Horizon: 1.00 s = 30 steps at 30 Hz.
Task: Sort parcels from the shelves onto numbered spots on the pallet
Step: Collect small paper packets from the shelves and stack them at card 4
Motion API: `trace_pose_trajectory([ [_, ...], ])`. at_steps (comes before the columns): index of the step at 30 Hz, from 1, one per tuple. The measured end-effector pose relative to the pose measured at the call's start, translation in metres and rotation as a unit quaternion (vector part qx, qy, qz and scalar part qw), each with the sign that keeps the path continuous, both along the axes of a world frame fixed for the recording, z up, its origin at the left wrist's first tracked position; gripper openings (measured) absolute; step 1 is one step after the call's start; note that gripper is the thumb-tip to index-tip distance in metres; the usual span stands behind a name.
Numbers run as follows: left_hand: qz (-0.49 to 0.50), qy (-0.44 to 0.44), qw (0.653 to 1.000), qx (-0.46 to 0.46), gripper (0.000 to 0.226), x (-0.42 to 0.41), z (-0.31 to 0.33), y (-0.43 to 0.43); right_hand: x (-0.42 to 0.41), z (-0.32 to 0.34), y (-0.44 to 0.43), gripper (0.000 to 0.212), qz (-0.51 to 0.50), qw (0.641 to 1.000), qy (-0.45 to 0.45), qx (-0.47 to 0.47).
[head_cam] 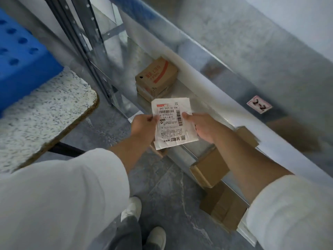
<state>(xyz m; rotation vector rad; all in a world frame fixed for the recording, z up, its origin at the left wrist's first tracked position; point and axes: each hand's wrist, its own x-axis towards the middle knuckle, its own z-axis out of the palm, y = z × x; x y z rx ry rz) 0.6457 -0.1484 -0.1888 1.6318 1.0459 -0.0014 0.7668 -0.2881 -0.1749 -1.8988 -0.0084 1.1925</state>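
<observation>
A flat white mailer parcel (173,123) with a printed shipping label and barcodes is held up in front of the metal shelf (225,98). My left hand (144,126) pinches its left edge and my right hand (203,126) grips its right edge. Behind it on the lower shelf sits a brown cardboard box with red print (156,76), stacked on another brown parcel (144,93). More brown boxes (209,167) lie on the lower shelf beneath my right forearm. The pallet's numbered spots are out of view.
A tag reading "2-2" (259,106) is stuck on the shelf beam. A blue perforated plastic block (19,51) rests on a speckled board (45,112) at the left. Grey shelf uprights (90,51) stand between them. My shoes (144,222) are on the grey floor.
</observation>
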Motion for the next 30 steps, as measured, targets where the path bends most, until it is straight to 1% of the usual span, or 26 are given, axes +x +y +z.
trace_pose_trajectory([
  [3, -0.026, 0.025, 0.997, 0.069, 0.03, -0.013, 0.037, 0.015, -0.021, 0.032, 0.021, 0.032, -0.025, 0.999, -0.019, 0.006],
  [6, -0.053, 0.026, 0.992, 0.115, 0.032, -0.033, 0.07, 0.021, -0.045, 0.06, 0.029, 0.03, -0.054, 0.998, 0.003, 0.037],
  [9, -0.08, 0.001, 0.99, 0.116, 0.025, -0.068, 0.11, 0.019, -0.076, 0.098, 0.028, 0.027, -0.074, 0.997, 0.001, 0.02],
  [12, -0.097, -0.012, 0.989, 0.115, 0.027, -0.103, 0.147, 0.02, -0.106, 0.136, 0.029, 0.032, -0.071, 0.997, -0.004, 0.022],
  [14, -0.081, -0.022, 0.99, 0.11, 0.026, -0.124, 0.174, 0.023, -0.125, 0.168, 0.034, 0.028, -0.052, 0.998, -0.007, 0.035],
  [16, -0.041, -0.037, 0.993, 0.1, 0.026, -0.142, 0.2, 0.028, -0.141, 0.199, 0.041, 0.024, -0.039, 0.997, -0.016, 0.057],
  [19, -0.012, -0.048, 0.992, 0.115, 0.026, -0.167, 0.243, 0.036, -0.166, 0.247, 0.058, 0.024, -0.026, 0.996, -0.047, 0.071],
  [22, 0.008, -0.053, 0.991, 0.12, 0.026, -0.188, 0.275, 0.052, -0.194, 0.274, 0.082, 0.019, -0.041, 0.992, -0.072, 0.093],
  [24, 0.02, -0.054, 0.989, 0.133, 0.028, -0.204, 0.288, 0.072, -0.212, 0.287, 0.106, 0.019, -0.041, 0.992, -0.088, 0.084],
  [26, 0.028, -0.052, 0.988, 0.146, 0.031, -0.223, 0.297, 0.097, -0.228, 0.297, 0.132, 0.02, -0.029, 0.992, -0.09, 0.081],
  [28, 0.039, -0.062, 0.986, 0.148, 0.032, -0.244, 0.307, 0.126, -0.244, 0.308, 0.164, 0.007, -0.006, 0.992, -0.094, 0.083],
  [29, 0.045, -0.067, 0.986, 0.147, 0.032, -0.253, 0.312, 0.141, -0.251, 0.314, 0.181, 0.006, 0.005, 0.991, -0.098, 0.086],
  [30, 0.054, -0.071, 0.985, 0.146, 0.032, -0.261, 0.317, 0.155, -0.256, 0.319, 0.197, 0.011, 0.016, 0.991, -0.101, 0.089],
])
